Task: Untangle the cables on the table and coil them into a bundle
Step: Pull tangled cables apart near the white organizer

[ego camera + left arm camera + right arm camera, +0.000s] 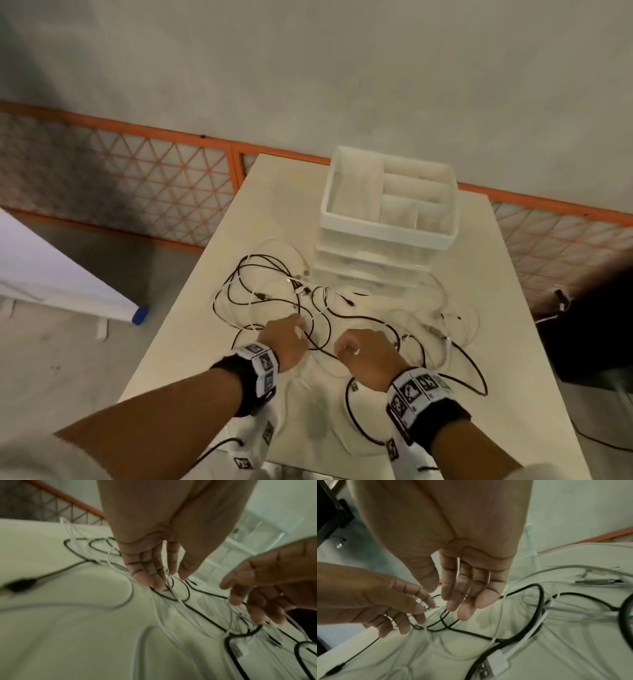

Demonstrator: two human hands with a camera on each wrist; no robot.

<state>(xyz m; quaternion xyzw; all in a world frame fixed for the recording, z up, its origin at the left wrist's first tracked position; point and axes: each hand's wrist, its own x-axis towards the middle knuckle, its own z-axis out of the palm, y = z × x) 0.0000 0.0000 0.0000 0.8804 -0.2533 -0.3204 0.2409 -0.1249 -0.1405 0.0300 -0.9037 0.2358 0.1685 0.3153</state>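
A tangle of black cables [342,315] and thin white cables [455,318] sprawls over the white table [274,192]. My left hand [301,325] reaches into the tangle's middle with straight fingers. Its fingertips [159,585] touch the strands, and a white strand [171,588] runs up between them. My right hand [366,356] hovers just right of it, fingers [464,609] relaxed and holding nothing, above black loops [539,601]. A white USB plug [496,661] lies below the right hand, and a black plug [20,584] lies off to the left.
A clear plastic drawer organizer [383,233] stands at the back of the table, touching the cables' far edge. An orange mesh fence [137,130] runs behind. A dark object [599,325] sits off the table's right side, and a white roll with a blue cap [140,315] lies on the floor to the left.
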